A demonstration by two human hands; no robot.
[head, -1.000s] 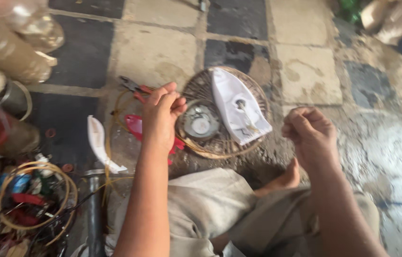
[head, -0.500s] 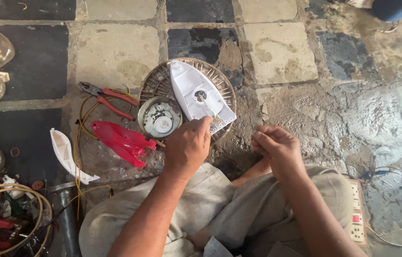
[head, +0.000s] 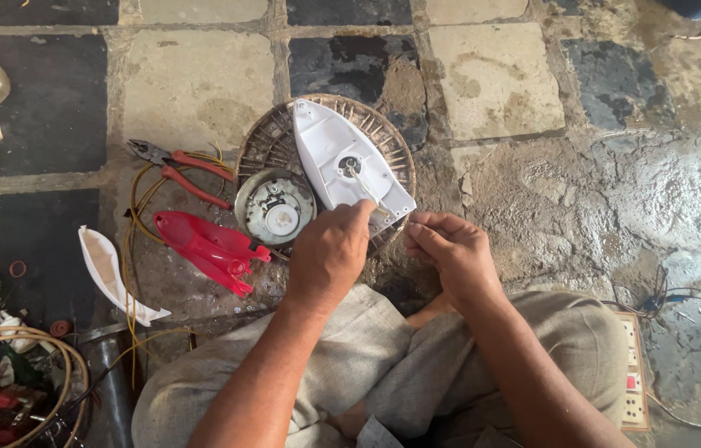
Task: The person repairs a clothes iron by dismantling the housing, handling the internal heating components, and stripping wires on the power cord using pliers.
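Fingers [head: 364, 217] of left hand [head: 329, 257] are pinched on a thin tool or wire, tip at the white plastic teardrop-shaped iron shell [head: 350, 162]; can't tell which. Right hand [head: 450, 253] is pinched too, apparently on a fine wire, just beside the shell's near edge. Risk: shell rests loose on the round brown wire fan guard [head: 263, 149], so a push could skid it or slip the tool. Red plastic cover [head: 205, 249] and red-handled pliers [head: 180, 166] lie further left on the floor.

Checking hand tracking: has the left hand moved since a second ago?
Yes. The left hand went from the red plastic part rightward to the white iron shell.
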